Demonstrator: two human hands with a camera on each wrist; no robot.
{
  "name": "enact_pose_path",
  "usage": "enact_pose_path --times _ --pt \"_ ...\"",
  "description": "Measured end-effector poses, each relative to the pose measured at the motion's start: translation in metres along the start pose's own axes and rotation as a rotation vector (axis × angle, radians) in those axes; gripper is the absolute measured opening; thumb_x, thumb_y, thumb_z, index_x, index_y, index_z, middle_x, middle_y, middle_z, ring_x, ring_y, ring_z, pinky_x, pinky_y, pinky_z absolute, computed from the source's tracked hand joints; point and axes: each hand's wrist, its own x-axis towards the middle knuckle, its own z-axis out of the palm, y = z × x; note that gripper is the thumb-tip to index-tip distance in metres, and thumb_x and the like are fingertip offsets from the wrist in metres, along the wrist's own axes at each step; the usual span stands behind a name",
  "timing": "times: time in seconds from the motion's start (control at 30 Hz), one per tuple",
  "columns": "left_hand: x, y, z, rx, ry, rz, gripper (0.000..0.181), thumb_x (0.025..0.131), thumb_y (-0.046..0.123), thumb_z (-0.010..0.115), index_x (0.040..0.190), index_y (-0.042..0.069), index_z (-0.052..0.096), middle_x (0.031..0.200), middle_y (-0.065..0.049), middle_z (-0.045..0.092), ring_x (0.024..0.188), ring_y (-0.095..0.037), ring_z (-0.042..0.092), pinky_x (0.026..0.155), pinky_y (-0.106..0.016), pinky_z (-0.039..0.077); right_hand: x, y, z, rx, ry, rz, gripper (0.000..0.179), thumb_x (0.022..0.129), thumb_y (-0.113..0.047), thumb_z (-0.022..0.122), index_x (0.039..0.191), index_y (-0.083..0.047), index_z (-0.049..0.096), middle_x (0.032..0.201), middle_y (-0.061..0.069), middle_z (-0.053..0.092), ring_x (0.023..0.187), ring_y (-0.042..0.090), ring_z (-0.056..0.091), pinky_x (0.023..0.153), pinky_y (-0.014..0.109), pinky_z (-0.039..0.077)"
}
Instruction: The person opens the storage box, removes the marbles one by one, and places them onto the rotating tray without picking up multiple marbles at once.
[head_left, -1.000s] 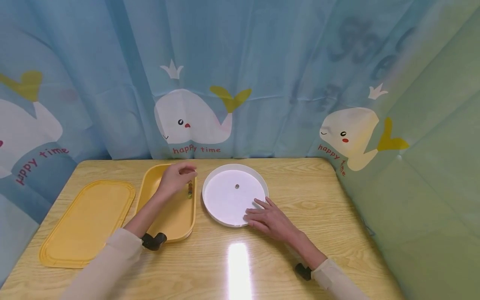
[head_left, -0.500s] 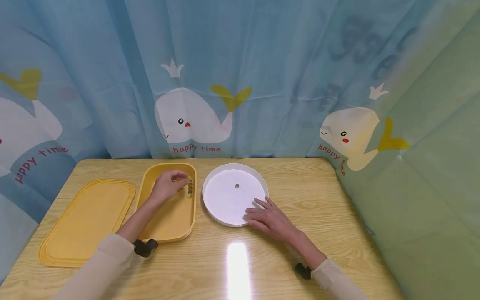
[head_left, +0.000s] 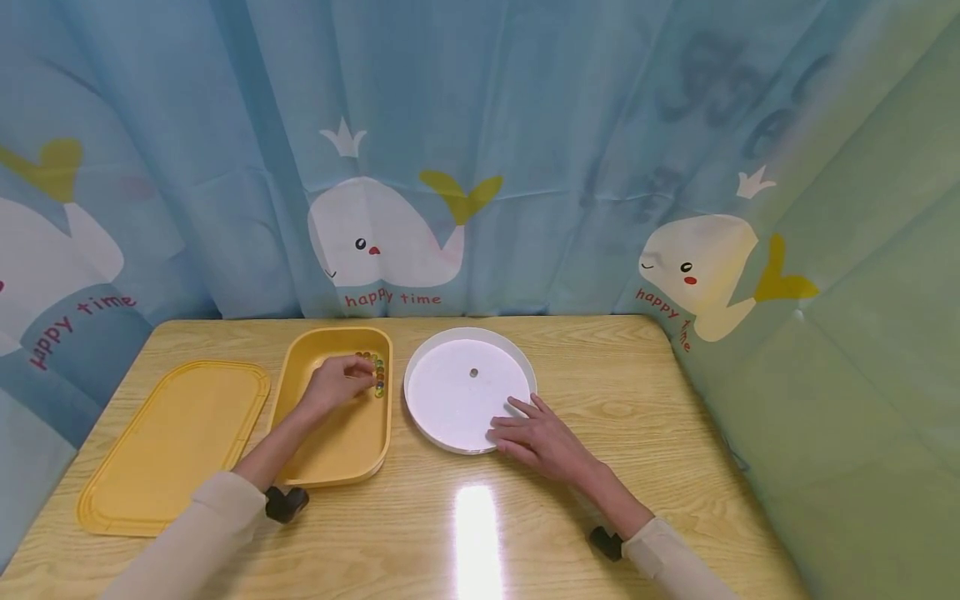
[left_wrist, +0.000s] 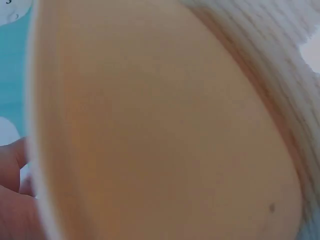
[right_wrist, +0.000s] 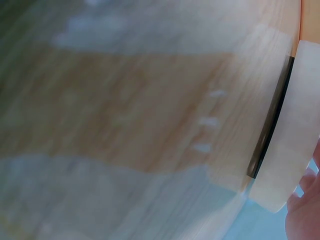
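Tray (head_left: 351,442) | long axis near-to-far | left hand (head_left: 335,386) at marbles (head_left: 380,377), grip unclear | right hand (head_left: 538,437) spread over dish (head_left: 450,408)

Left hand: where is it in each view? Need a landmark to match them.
Head: left of centre, left hand inside the yellow tray, by the small coloured balls.
Left wrist: lower left edge, left hand partly cut off by the frame.
Right wrist: not in it.
Shared landmark: wood-grain tabletop, down the right side in left wrist, across most of right wrist.
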Motion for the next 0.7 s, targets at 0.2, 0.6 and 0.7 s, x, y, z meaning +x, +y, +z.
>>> enact_pose_path --times 0.2,0.6,0.7 --pt "0.002 -0.007 0.006 0.013 -0.016 0.016 0.022 0.088 0.000 0.070 0.107 -0.011 0.067 0.089 -0.016 0.070 0.079 -0.026 0.066 0.064 -0.027 0.052 0.000 0.001 0.000 -0.004 -0.021 0.014 0.030 0.102 -0.034 0.058 0.124 -0.021 0.073 0.129 -0.004 0.066 0.138 0.029 0.042 0.115 0.056 0.018" --pt "0.002 -0.012 0.012 0.098 -0.022 0.027 0.015 0.089 0.001 0.070 0.100 -0.009 0.071 0.089 -0.015 0.072 0.081 -0.025 0.066 0.066 -0.026 0.049 0.000 0.001 0.000 0.007 -0.015 0.012 0.030 0.102 -0.034 0.058 0.125 -0.021 0.073 0.130 -0.004 0.065 0.138 0.030 0.042 0.116 0.056 0.017" --pt "0.002 -0.011 0.012 0.107 -0.025 0.025 0.016 0.090 0.002 0.070 0.101 -0.009 0.071 0.089 -0.015 0.072 0.081 -0.025 0.067 0.067 -0.027 0.049 0.000 0.001 0.001 0.004 -0.015 0.011 0.030 0.102 -0.034 0.058 0.125 -0.021 0.072 0.130 -0.004 0.065 0.138 0.030 0.042 0.116 0.055 0.017"
